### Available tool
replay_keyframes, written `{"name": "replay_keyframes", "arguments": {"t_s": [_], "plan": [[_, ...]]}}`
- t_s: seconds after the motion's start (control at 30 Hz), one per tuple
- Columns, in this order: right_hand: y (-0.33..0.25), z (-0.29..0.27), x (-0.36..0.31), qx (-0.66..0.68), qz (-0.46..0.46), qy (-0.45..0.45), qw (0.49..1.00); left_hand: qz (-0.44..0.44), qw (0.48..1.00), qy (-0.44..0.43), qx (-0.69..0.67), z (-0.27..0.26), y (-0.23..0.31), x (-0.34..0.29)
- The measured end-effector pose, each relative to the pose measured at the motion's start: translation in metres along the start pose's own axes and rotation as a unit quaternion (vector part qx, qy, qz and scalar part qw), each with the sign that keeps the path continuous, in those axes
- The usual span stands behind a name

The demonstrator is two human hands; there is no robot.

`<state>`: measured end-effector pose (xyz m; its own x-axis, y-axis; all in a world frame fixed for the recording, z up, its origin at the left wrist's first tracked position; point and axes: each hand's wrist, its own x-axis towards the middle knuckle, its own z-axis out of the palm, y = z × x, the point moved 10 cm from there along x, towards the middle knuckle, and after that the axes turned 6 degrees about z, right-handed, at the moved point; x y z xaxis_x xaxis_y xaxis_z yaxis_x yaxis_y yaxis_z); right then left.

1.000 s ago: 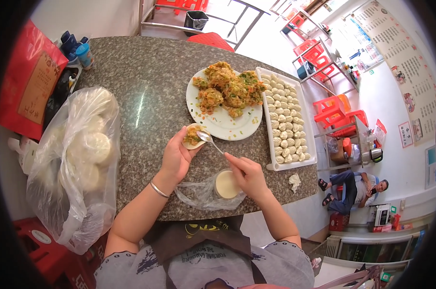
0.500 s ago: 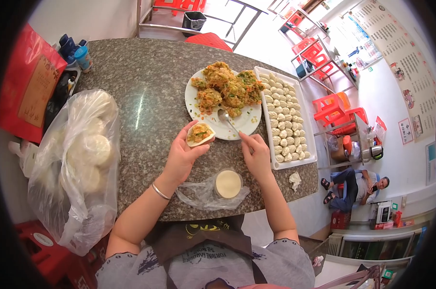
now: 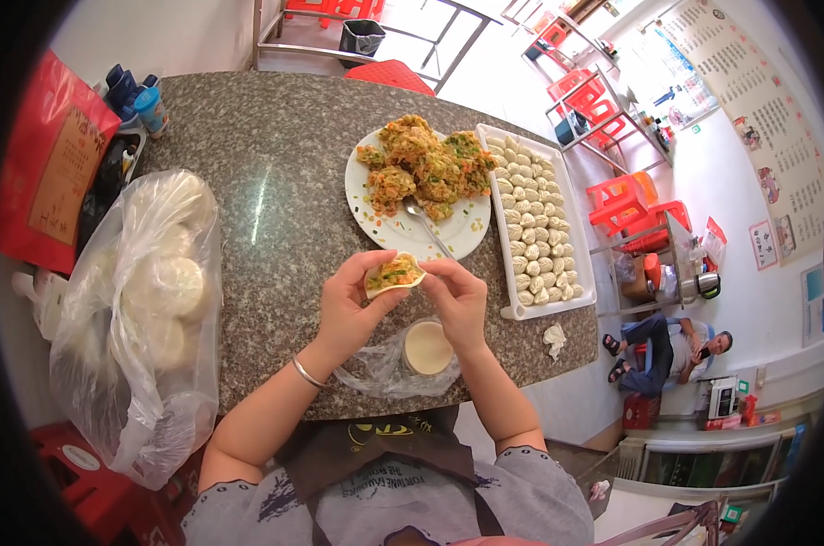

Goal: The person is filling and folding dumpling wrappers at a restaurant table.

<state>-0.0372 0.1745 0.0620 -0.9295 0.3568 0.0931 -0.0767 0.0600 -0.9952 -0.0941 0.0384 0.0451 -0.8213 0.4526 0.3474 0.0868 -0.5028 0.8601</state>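
A: In the head view, we see that the right hand has left the spoon and come to the filled wrapper; the spoon lies on the plate.

B: How do we describe the arms and fingers?

A: Both forearms rise from the lower edge and converge over the speckled counter. The left hand curls around the wrapper's left side, thumb along its near edge; the right fingers, nearly closed, pinch its right edge.

B: Where do we locate the wrapper?

A: Between both hands, nearer us than the plate, filling showing.
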Motion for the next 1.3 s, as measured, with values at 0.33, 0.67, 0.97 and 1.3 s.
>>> {"name": "replay_keyframes", "arguments": {"t_s": [0.33, 0.67, 0.97, 1.3], "plan": [[0.007, 0.001, 0.0, 0.048, 0.044, 0.003, 0.998, 0.081, 0.997, -0.006, 0.003, 0.007, 0.018, -0.003], [-0.039, 0.016, -0.006, -0.185, -0.108, 0.001, 0.977, 0.033, 0.997, 0.043, -0.048, -0.006, 0.002, -0.002], [-0.008, 0.005, 0.008, -0.066, 0.022, -0.035, 0.997, 0.011, 0.997, 0.003, -0.082, 0.003, 0.0, -0.003], [-0.043, 0.015, -0.002, -0.265, -0.141, 0.007, 0.954, -0.054, 0.995, 0.045, -0.064, -0.004, -0.013, -0.003]]}}
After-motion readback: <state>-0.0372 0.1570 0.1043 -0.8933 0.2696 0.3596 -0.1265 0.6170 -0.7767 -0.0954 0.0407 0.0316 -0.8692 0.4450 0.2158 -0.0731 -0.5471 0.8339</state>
